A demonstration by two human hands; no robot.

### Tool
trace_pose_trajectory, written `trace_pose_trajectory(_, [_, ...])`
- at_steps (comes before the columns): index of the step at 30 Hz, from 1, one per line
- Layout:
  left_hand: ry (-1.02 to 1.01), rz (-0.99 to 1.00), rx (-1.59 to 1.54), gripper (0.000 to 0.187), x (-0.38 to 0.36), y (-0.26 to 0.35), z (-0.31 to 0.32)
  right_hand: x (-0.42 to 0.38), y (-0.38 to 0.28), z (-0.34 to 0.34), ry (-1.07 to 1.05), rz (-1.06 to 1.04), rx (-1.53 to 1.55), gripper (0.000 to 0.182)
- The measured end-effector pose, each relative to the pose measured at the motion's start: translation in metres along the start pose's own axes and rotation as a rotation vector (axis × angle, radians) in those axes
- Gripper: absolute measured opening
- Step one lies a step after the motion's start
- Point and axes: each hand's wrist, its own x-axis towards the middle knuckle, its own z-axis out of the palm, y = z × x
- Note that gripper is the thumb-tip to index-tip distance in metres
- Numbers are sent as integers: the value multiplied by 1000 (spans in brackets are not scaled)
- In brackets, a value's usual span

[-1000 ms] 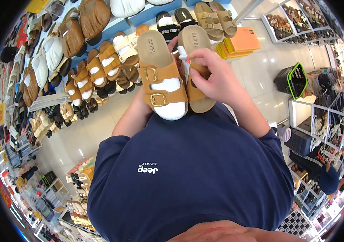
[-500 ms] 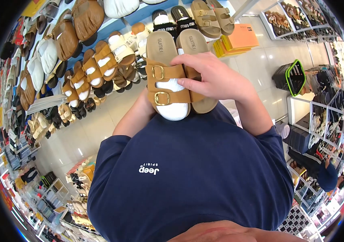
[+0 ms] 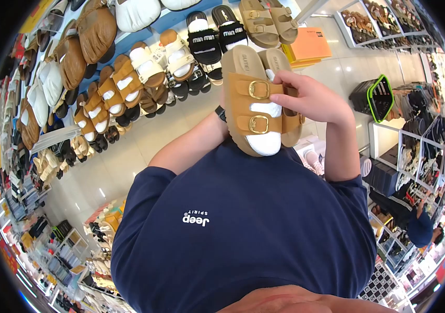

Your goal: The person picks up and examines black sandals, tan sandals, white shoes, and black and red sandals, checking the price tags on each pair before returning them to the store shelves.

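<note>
Tan two-buckle sandals held up in front of my chest.

Upper left, sandals on the display rack (image 3: 102,83) fill the wall. My left hand (image 3: 221,112) is hidden behind the pair, so I cannot tell its grip. The near sandal (image 3: 251,101), white-stuffed, sits centre-top; my right hand (image 3: 314,99) curls closed over the second sandal (image 3: 287,112) just beside it. A green-rimmed basket (image 3: 379,99) stands far right.

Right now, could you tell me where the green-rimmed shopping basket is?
In the head view the green-rimmed shopping basket stands on the pale floor at the right, beyond the right hand holding the tan sandals, beside the shoe racks.
</note>
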Motion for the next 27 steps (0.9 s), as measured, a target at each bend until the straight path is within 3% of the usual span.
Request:
trace_pose_trajectory(10, [273, -74, 193, 64, 75, -20, -86, -3, 85, -39, 20, 157, 19, 35])
trace_pose_trajectory(17, [735, -84, 248, 68, 96, -18, -114, 37, 166, -63, 12, 251, -196, 42])
trace_pose_trajectory(19, [860, -8, 268, 69, 93, -10, -144, 59, 193, -63, -26, 283, -255, 43])
trace_pose_trajectory(22, [1024, 101, 286, 71, 79, 6, -185, 100, 252, -51, -36, 144, -403, 44])
trace_pose_trajectory(27, [1242, 241, 281, 69, 14, 23, -222, 171, 321, -42, -127, 137, -511, 46])
